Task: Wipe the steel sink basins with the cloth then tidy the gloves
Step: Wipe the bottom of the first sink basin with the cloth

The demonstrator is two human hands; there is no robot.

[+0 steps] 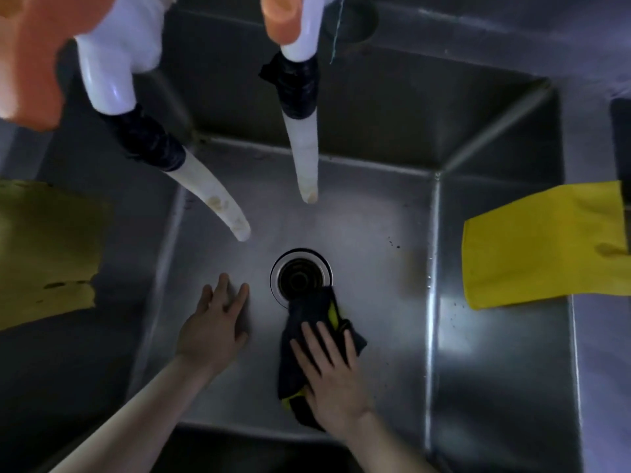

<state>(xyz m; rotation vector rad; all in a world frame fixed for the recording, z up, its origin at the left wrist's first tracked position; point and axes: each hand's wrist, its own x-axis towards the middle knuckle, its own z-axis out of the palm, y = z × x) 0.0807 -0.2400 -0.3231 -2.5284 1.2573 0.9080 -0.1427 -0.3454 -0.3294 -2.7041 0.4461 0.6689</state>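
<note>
While the dark cloth (309,312) with its yellow trim lies crumpled on the floor of the steel sink basin (382,268), the right hand (333,370) presses flat on top of it, fingers straight and slightly spread, not curled round the fabric. The far end of the cloth touches the near right edge of the round drain (300,275), which sits at about the middle of the basin floor. The near end of the cloth pokes out beside the wrist, toward the basin's near wall.

Left of the drain, the left hand (213,322) rests open on the bare steel, palm down, fingers extended and a little apart, holding nothing. It lies apart from the cloth, with a strip of basin floor between them.

Over the basin's right rim a bright yellow glove (543,247) is draped, its cuff end hanging down inside the right wall. On the left rim lies a duller yellow-green piece (44,250); whether it is a glove cannot be told.

Two pale hoses (305,158) hang from white taps at the far wall, each joined with black tape (298,87), their open ends above the basin floor beyond the drain.
</note>
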